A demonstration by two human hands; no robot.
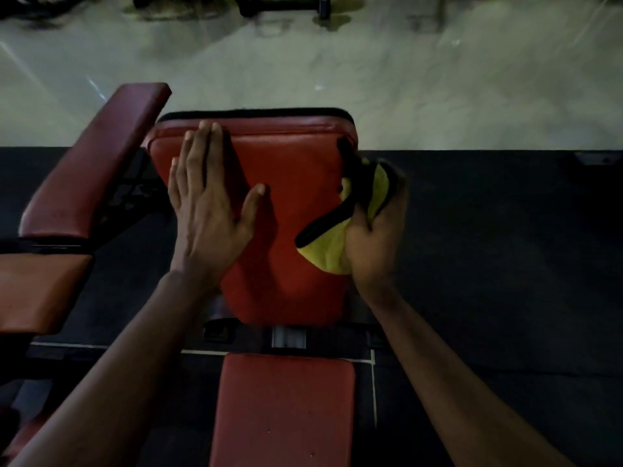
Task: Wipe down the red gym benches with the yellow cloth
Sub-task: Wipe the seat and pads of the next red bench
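- On the wide red pad (pixel 290 203), my left hand (pixel 209 210) lies flat with straight fingers, bracing the pad's left half near its far edge.
- At that pad's right edge, my right hand (pixel 374 237) grips the bunched yellow cloth (pixel 328 254). The cloth's black trim curls over the pad's right side and touches it.
- I judge the step in hand to be wiping this pad along its right flank. The picture is too dim to show which parts are already clean.
- The next move, as I see it, is a firm sweep leftward across the pad. The left hand should lift clear so no patch is missed.
- The narrower red pad (pixel 283 409), on my side of the wide pad, would follow.
- Left of the wide pad stands a second red bench (pixel 91 170), tilted and apart from it.
- Under the wide pad lies black rubber flooring (pixel 488 230).
- Beyond the pad's far edge is a pale glossy floor (pixel 337 69), with blurred dark gear (pixel 286 5) farther off, perhaps a dumbbell.
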